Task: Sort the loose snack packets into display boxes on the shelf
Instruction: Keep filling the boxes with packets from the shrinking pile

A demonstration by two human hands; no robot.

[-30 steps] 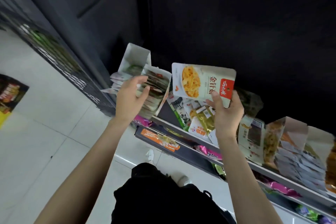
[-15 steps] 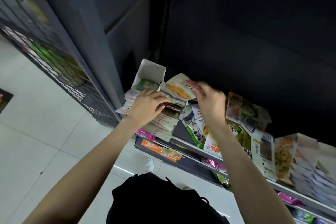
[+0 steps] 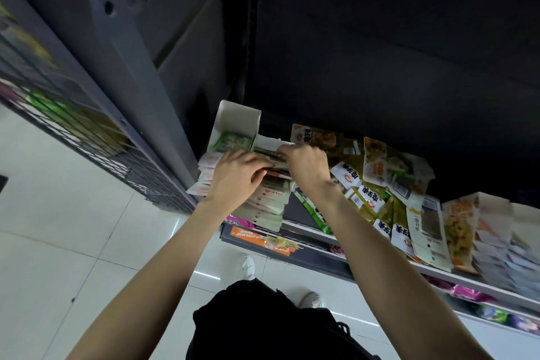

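Note:
Both hands meet over a row of packets (image 3: 268, 199) standing in a white display box at the left end of the shelf (image 3: 438, 270). My left hand (image 3: 236, 175) lies across the front packets with its fingers curled over their tops. My right hand (image 3: 306, 164) pinches the top edge of a packet at the back of that row; the packet is mostly hidden between the others. A second white display box (image 3: 233, 123) with green packets stands just left of it. Loose packets (image 3: 365, 193) lie heaped on the shelf to the right of my right wrist.
More display boxes (image 3: 461, 231) with packets stand along the shelf to the right. A dark upright post (image 3: 140, 61) and a wire grid panel (image 3: 87, 137) bound the left side. Lower shelves (image 3: 292, 245) carry more packets. White floor tiles and my shoes lie below.
My right hand carried the yellow noodle packet leftward from above the loose pile and pushed it down into the box row. My left hand stayed on the row, holding the packets apart.

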